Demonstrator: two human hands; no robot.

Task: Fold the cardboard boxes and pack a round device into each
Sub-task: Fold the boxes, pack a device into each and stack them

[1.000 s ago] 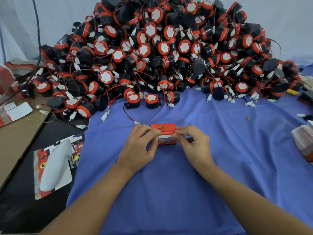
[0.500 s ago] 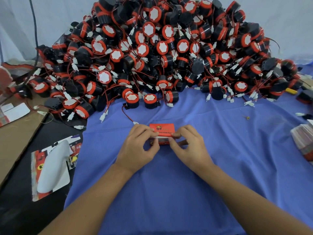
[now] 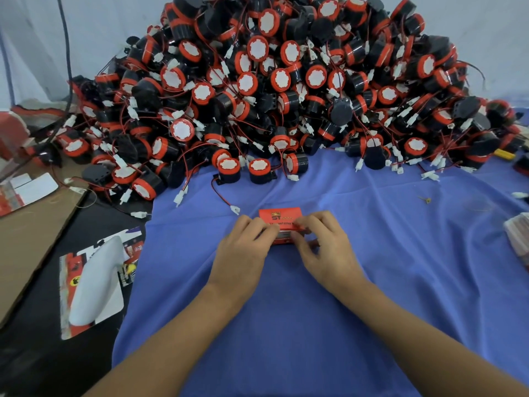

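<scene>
The red box sits on the blue cloth, just before the pile of devices. The left hand and right hand pinch it from either side, curled fingers covering its near half, its far panel showing beyond them

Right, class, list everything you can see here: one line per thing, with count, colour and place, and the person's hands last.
box: one, red, mid-cloth, between the hands
devices: heap, too many to count, black and red, far side of cloth
cloth: one, blue, over the table
card pack: one, white and red, left of cloth
cardboard: one sheet, brown, far left
cable: one, black, upper left
left hand: one, grips the box's left end
right hand: one, grips its right end
</scene>
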